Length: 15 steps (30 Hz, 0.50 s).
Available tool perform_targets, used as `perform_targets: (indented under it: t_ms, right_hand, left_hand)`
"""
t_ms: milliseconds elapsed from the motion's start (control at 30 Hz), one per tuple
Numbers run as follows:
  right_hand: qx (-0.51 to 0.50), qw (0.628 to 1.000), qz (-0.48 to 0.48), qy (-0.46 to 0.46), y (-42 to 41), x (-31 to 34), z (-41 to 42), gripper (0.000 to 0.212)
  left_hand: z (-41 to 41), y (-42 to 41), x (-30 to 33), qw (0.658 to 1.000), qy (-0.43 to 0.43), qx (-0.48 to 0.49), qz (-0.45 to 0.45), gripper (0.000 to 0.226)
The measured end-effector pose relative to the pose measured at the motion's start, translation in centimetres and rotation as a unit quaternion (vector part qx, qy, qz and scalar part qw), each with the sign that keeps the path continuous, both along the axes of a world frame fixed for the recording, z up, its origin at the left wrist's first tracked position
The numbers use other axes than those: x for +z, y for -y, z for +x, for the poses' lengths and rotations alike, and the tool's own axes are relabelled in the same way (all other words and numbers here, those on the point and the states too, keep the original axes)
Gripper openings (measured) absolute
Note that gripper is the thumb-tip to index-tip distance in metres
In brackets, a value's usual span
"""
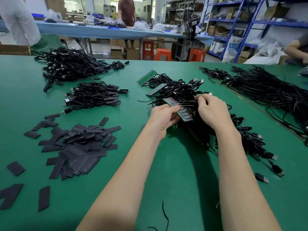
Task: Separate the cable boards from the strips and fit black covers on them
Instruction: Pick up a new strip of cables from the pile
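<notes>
A strip of small cable boards (179,108) with black USB cables attached lies across the cable pile (183,90) at the table's middle. My left hand (164,116) grips the strip's near edge, thumb on top. My right hand (210,108) curls its fingers over the cables at the strip's far side. Two more green board strips (146,77) (155,89) lie behind. Loose flat black covers (78,145) are heaped at the left. Covered cables sit in a small bundle (95,95) and a larger heap (70,64) at the back left.
The green table (175,172) continues right, where long black cable bundles (270,90) lie. A loose black wire (165,214) lies at the front edge. Persons stand at a blue bench (100,30) behind; orange stools (164,54) and blue shelving (250,22) stand beyond.
</notes>
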State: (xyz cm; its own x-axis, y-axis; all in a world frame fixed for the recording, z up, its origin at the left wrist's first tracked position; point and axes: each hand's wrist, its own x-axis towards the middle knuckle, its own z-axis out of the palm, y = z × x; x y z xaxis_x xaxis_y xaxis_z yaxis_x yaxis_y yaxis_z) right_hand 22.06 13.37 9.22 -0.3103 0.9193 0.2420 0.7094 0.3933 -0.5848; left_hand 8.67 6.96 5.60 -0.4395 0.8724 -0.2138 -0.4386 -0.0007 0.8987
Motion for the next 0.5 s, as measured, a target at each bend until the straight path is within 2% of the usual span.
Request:
perform_targets:
  t_ms: [233, 333, 500]
  right_hand:
    - [0.031, 0.996, 0.006, -0.079, 0.1, 0.8, 0.5, 0.036]
    - [0.046, 0.993, 0.006, -0.109, 0.4, 1.9, 1.4, 0.037]
    - [0.065, 0.991, 0.005, -0.117, 0.9, 2.9, 2.0, 0.036]
  left_hand:
    - [-0.4, 0.5, 1.5, 0.999, 0.016, 0.001, 0.032, 0.013]
    - [-0.3, 0.9, 2.3, 0.999, 0.016, -0.004, 0.038, 0.040]
    - [-0.5, 1.8, 4.2, 0.995, -0.035, -0.037, 0.085, 0.006]
